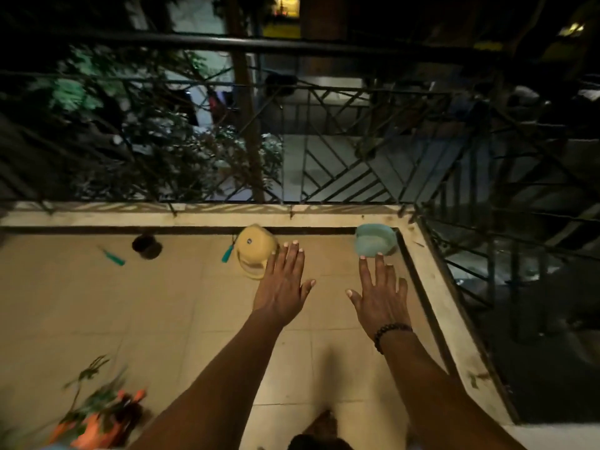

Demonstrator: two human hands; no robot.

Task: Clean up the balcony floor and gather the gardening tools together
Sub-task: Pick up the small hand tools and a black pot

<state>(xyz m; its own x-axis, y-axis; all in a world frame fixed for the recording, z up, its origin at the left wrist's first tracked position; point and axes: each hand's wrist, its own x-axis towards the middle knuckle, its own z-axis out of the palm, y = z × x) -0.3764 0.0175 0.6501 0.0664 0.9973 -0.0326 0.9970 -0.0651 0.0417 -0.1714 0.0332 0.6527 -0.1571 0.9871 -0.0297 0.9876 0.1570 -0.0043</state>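
Both hands stretch out flat and empty, fingers straight, the left hand (281, 284) over a yellow pot (255, 251), the right hand (380, 290) near a green pot (375, 239).

The single head camera is looking forward and steeply down from standing height, facing the balcony floor's (162, 303) far edge and right corner by the railing (292, 47). Both outstretched forearms are entering from the bottom, close to the wide-angle lens.
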